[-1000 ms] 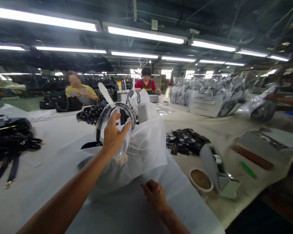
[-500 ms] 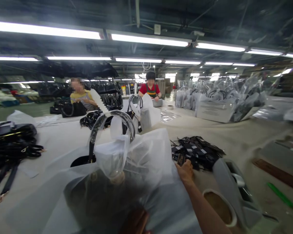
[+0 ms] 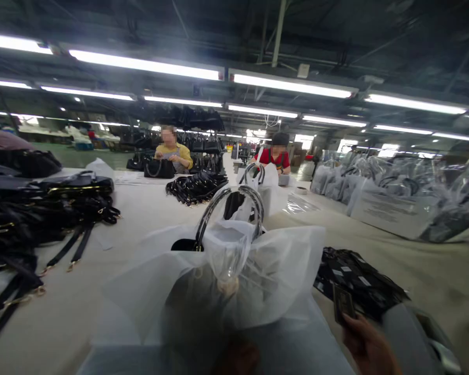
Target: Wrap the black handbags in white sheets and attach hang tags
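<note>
A dark handbag sits in a white dust bag [image 3: 266, 281] right before me, its curved handles [image 3: 234, 205] wrapped in clear plastic and standing upright. My right hand [image 3: 365, 346] is at the bottom right, closed on a small black tag [image 3: 343, 307] beside the pile of black tags [image 3: 359, 284]. Only a dark, blurred part of my left hand [image 3: 238, 359] shows at the bottom edge, close against the dust bag; its fingers are hidden.
Black bags and straps [image 3: 35, 213] are heaped at the left, and more straps [image 3: 197, 187] lie farther back. A grey tape dispenser [image 3: 410, 333] stands at the bottom right. Plastic-wrapped bags and a white box [image 3: 391, 213] fill the right. Two people work across the table.
My left hand came down off the wrapped handles to the bottom edge. My right hand reached to the tag pile and drew back holding one tag. The view swung left.
</note>
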{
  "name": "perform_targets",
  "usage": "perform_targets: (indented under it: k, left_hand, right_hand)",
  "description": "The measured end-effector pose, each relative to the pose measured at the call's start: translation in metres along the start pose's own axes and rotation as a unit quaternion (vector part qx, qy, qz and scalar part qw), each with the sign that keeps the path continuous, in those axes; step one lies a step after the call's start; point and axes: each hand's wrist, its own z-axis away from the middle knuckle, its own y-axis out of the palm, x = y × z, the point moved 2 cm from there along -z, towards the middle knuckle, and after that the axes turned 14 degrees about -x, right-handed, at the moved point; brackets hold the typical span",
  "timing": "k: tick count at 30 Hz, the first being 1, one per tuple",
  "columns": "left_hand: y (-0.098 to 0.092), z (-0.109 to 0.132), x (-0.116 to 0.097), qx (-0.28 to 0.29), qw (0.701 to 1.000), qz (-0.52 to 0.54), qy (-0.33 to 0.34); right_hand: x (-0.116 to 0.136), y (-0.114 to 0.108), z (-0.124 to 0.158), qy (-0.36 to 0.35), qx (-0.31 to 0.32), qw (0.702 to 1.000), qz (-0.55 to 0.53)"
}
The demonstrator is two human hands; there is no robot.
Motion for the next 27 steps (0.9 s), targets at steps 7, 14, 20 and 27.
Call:
perform_targets:
  k: [7, 14, 20, 27]
  left_hand:
    - [-0.038, -0.008, -0.031, 0.105, 0.841, 0.438, -0.299]
    - [-0.058, -0.005, -0.042, 0.104, 0.73, 0.596, -0.317]
    - [-0.063, -0.01, -0.035, 0.051, 0.722, 0.6, -0.342]
    - [-0.059, -0.009, -0.033, 0.029, 0.728, 0.589, -0.35]
  right_hand:
    - [-0.036, 0.032, 0.158, 0.113, 0.214, 0.959, 0.147]
    - [-0.066, 0.05, 0.193, 0.091, 0.305, 0.922, 0.222]
    - [-0.074, 0.042, 0.198, 0.092, 0.261, 0.931, 0.238]
    - [-0.079, 0.033, 0.208, 0.102, 0.268, 0.922, 0.261]
